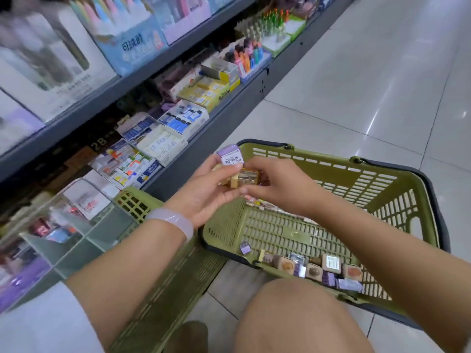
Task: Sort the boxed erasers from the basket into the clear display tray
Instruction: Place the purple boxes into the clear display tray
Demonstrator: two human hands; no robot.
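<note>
Boxed erasers still lie in a loose heap at the near end of the green basket, so much sorting is left, I judge. The left hand cradles a small stack above the basket rim: a lilac box with a barcode sticker on top, and glossy yellow boxes beneath. The right hand pinches that stack from the other side. The clear display tray stands at lower left on the tiled floor, its walls smooth and transparent; its contents are blurred. The basket is slotted, rigid plastic with a dark rim; the boxes are small, squarish, some clear-windowed.
</note>
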